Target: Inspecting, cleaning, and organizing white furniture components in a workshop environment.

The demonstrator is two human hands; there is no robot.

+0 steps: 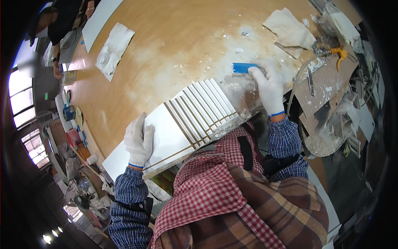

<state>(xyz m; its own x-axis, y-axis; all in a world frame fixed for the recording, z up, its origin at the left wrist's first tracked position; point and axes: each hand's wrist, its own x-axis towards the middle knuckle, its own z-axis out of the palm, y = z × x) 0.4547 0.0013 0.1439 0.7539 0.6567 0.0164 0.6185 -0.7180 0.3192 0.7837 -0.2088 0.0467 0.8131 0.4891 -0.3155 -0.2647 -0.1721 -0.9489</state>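
My right hand (269,85), in a white knit glove, grips a flat blue block-like tool (244,68) by its right end, a little above the dusty tabletop. Left of it and nearer my body lies a white panel (166,128), its right part crossed by several parallel grooves with brown lines between white strips. My left hand (139,139), gloved too, rests on the panel's plain left part with thumb and fingers apart. What the underside of the blue tool looks like is hidden.
A wooden worktable (166,54) with white dust spreads ahead. On it lie a white cloth (116,47) and a crumpled cloth (288,29). An orange air gun (340,53) with a hose is at right. Another person's arm (56,58) shows at far left, near cluttered shelves (78,153).
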